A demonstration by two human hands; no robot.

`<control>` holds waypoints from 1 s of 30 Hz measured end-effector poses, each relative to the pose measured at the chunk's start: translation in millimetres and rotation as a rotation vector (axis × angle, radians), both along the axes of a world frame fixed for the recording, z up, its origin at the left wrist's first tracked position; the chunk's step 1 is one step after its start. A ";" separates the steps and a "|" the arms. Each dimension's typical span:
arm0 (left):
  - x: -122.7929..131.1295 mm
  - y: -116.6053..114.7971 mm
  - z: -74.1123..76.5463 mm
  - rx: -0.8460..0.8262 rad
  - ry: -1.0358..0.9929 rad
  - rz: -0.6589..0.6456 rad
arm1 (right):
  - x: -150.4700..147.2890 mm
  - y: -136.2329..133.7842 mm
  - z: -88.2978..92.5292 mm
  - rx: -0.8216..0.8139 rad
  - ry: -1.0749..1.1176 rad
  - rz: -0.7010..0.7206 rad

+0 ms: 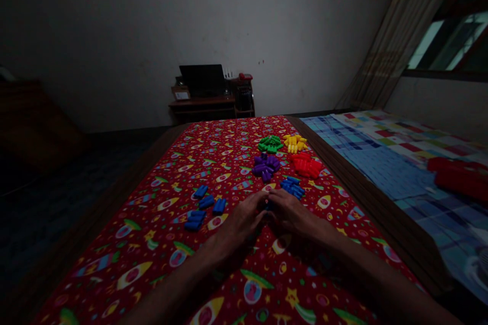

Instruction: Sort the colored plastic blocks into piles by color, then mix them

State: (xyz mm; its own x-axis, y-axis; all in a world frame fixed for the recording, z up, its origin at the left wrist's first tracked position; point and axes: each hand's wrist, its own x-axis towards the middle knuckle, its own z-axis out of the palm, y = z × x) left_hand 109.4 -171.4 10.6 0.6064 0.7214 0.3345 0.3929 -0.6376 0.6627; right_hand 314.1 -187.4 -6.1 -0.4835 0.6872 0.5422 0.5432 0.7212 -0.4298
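The curled fingers of the left hand point(246, 215) and right hand point(290, 212) hide most of a small dark-blue piece point(267, 205); I can't make out its shape. Both bare forearms point(194, 269) run out of view below. The long tan curtain point(394, 35) is cut off above; the brown wooden furniture point(38, 122) blurs into darkness.

A home, probably a dim bedroom: checked bedding point(358, 155), long curtain point(394, 35), dark screen point(204, 79) on a desk point(204, 103).

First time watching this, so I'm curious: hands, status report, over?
Left hand, right hand together, something blue mostly hidden between them. Blue pieces off to the left. Blue pile just beyond right hand.
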 end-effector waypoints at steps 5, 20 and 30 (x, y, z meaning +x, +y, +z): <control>-12.1 11.0 13.9 0.073 0.100 0.022 | 3.3 6.0 17.6 0.011 0.030 -0.060; -78.8 39.3 34.6 -0.025 0.550 0.205 | 90.1 32.6 19.4 -0.045 -0.106 -0.526; 2.2 13.0 9.9 -0.752 -0.409 0.019 | 9.1 -2.5 39.1 0.018 -0.014 0.024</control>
State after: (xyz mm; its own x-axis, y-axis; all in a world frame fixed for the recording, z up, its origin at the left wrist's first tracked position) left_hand 111.6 -158.4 20.5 0.5280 0.8479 -0.0472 0.0366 0.0328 0.9988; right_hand 323.3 -189.9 33.0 -0.5073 0.6657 0.5473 0.5315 0.7416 -0.4094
